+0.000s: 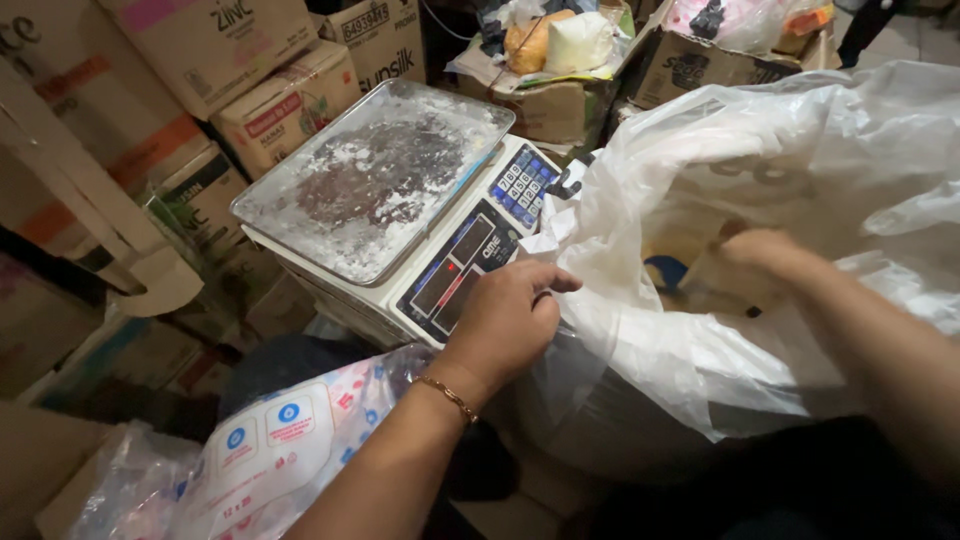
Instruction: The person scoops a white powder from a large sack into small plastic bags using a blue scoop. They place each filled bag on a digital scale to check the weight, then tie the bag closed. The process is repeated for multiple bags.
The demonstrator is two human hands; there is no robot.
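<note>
At upper left of centre sits a digital scale (400,210), its metal tray dusted with white powder. Just right of it, the left hand (505,320) pinches the rim of a large translucent plastic bag (700,340) filling the right half. The right hand (765,250) is inside the bag, veiled by plastic; I cannot tell its grip.

Dim room, soft blur, dark corners

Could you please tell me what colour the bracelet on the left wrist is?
The bracelet is gold, a thin chain, seen best in the head view.
</note>
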